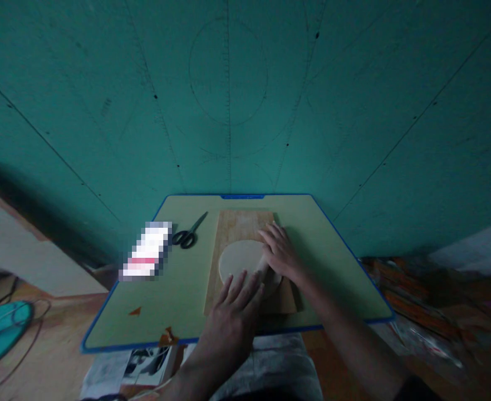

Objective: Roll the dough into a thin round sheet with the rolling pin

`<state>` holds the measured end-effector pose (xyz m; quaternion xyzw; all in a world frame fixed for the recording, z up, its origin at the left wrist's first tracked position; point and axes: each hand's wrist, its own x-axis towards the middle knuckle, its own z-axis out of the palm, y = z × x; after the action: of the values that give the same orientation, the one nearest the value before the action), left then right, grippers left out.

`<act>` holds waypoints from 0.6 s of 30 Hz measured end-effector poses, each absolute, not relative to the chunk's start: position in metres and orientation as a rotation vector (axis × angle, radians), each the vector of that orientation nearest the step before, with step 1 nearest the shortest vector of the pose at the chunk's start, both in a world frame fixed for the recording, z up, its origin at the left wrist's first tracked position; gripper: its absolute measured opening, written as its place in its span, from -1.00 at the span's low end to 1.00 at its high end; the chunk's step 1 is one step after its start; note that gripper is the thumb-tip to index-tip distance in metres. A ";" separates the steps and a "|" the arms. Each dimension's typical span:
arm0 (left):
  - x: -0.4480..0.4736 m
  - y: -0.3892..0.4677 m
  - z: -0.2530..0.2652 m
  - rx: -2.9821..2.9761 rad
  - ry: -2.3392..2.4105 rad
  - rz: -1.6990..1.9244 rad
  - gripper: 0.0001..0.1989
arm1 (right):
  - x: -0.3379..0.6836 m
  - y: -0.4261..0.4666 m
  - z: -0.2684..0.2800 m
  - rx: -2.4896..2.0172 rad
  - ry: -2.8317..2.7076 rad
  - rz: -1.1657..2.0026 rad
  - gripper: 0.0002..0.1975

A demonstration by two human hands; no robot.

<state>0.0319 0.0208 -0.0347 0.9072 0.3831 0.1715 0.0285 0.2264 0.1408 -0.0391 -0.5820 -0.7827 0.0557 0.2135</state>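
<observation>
Handling the pale round sheet (pixel 241 259) well calls, I'd judge, for light, even pressure from both hands and a steady wooden board (pixel 245 223) beneath, since it looks soft enough to crease. From where I stand, it lies over the middle of the board, and at the board's near end the left hand (pixel 232 312) rests on its near edge, fingers long and slightly spread, gripping nothing I can see. By the board's right side, the right hand (pixel 279 250) overlaps it, fingers extended; whether the thumb pinches it, I can't tell.
</observation>
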 end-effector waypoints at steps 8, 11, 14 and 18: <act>-0.006 0.032 -0.039 2.693 1.389 0.594 -0.42 | 0.187 0.161 -0.018 -1.793 -2.305 0.179 -0.47; -0.025 0.041 -0.044 2.650 1.471 0.604 -0.54 | 0.165 0.177 -0.014 -1.815 -2.296 0.211 -0.49; -0.035 0.048 -0.046 2.570 1.596 0.581 -0.58 | 0.148 0.190 -0.010 -1.828 -2.240 0.234 -0.53; -0.028 0.044 -0.045 2.573 1.587 0.655 -0.59 | 0.155 0.184 -0.012 -1.796 -2.205 0.191 -0.55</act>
<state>-0.0285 0.0441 -0.0450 0.8316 0.5129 0.2117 0.0240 0.1554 0.1840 -0.0117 -0.6235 -0.7653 0.0663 0.1452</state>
